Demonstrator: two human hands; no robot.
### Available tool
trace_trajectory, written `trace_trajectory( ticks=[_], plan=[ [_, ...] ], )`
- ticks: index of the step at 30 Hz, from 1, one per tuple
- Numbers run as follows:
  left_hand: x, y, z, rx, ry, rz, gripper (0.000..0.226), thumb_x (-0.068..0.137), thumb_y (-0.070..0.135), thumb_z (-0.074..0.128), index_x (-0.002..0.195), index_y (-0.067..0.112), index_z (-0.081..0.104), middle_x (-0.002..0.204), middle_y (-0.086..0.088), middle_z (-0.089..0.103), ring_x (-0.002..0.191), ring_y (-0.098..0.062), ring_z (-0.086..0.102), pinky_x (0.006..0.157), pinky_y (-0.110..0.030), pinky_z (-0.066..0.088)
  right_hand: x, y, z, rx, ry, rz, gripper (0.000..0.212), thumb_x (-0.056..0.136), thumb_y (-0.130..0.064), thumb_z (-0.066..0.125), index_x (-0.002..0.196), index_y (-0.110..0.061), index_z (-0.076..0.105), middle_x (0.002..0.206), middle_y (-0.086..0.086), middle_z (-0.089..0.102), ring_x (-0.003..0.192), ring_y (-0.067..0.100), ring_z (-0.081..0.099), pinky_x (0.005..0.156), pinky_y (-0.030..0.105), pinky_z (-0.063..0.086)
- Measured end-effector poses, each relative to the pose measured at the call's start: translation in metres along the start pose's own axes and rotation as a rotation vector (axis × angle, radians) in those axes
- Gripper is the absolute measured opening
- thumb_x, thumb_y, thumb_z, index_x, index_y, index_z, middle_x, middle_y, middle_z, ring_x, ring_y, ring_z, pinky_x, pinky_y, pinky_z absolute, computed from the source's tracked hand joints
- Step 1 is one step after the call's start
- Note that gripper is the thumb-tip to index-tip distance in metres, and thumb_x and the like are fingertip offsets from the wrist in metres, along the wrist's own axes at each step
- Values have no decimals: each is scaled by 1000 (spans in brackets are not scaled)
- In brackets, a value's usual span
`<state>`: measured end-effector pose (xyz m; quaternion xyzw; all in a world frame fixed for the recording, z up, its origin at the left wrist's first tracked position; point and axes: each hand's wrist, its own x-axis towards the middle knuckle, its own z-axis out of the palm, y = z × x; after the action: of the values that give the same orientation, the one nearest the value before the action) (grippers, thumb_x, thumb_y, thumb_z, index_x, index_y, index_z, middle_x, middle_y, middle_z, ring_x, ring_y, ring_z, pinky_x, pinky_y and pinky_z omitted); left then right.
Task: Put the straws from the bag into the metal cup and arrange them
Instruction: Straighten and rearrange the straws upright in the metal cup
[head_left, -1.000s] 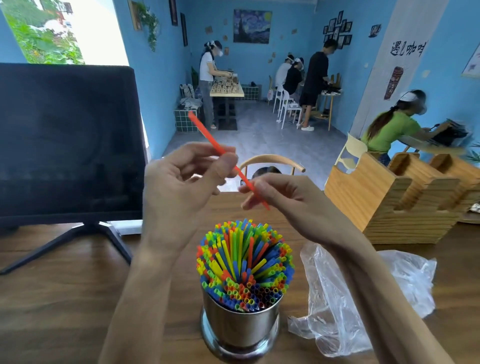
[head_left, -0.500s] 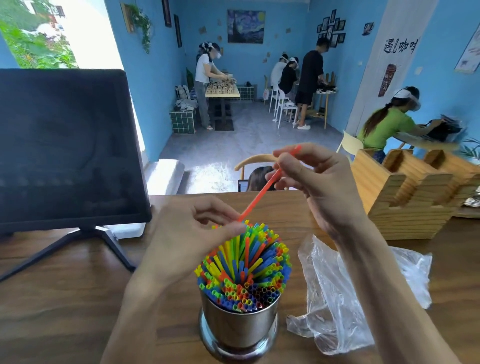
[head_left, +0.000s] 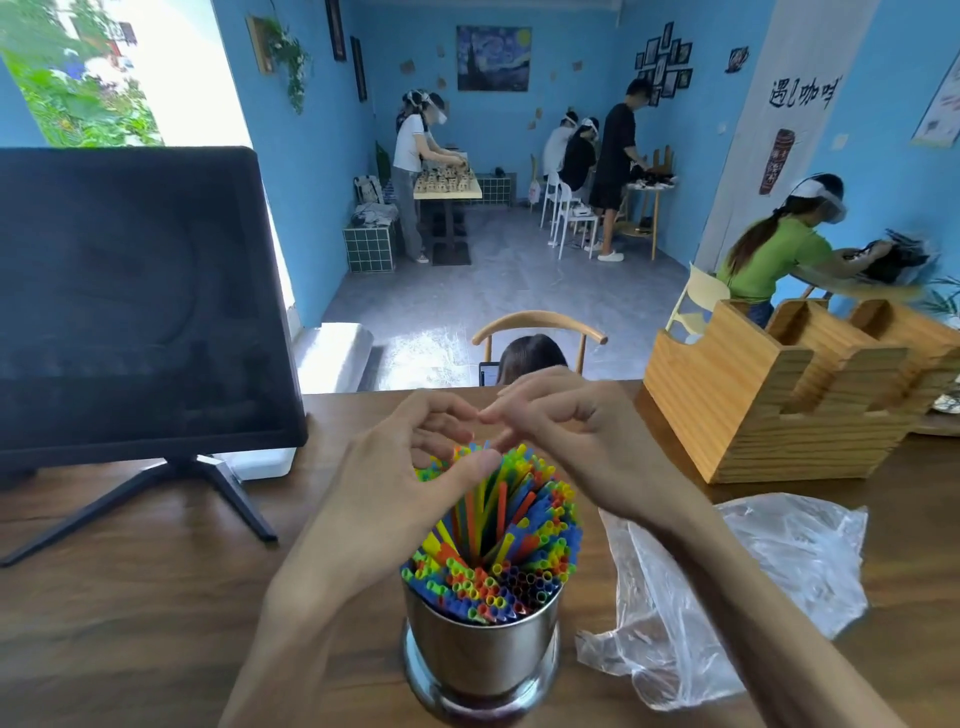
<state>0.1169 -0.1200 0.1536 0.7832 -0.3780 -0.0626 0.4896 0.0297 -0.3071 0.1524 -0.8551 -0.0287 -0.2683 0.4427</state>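
The straws (head_left: 493, 535) stand packed in the metal cup (head_left: 483, 649) at the near edge of the desk (head_left: 156, 597), and the bag (head_left: 753, 587) lies slack and apparently empty just right of it, so the step in hand looks like arranging. The left hand (head_left: 395, 488) and right hand (head_left: 566, 436) arch over the far straw tips with curled fingers (head_left: 457, 415) meeting at the tips; whether they pinch a straw cannot be told. The next move likely calls for gently pressing and evening the leaning tips without tipping the cup.
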Motion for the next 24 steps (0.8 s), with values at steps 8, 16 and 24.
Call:
trace_trajectory(
  ticks=[8, 16, 24],
  plan=[
    [-14, 11, -6, -178, -281, 180, 46, 75, 72, 69, 113, 46, 71, 117, 13, 71, 114, -14, 67, 92, -37, 56, 0, 23, -17, 49, -14, 305, 24, 85, -44, 76, 89, -21, 75, 79, -4, 72, 70, 3, 64, 65, 22, 49],
    [-16, 11, 2, -127, -325, 258, 13, 77, 44, 82, 86, 35, 82, 92, 11, 75, 100, -19, 67, 86, -44, 55, -3, 29, -18, 107, -225, 426, 41, 81, -54, 72, 80, -13, 79, 80, 7, 77, 73, 14, 68, 69, 29, 54],
    [-16, 18, 1, 63, -326, 216, 23, 69, 47, 89, 83, 36, 75, 84, 12, 66, 97, -13, 60, 82, -26, 50, -3, 27, -15, 73, -121, 316, 38, 79, -52, 71, 79, -15, 80, 71, -1, 72, 65, 6, 60, 61, 21, 47]
  ],
)
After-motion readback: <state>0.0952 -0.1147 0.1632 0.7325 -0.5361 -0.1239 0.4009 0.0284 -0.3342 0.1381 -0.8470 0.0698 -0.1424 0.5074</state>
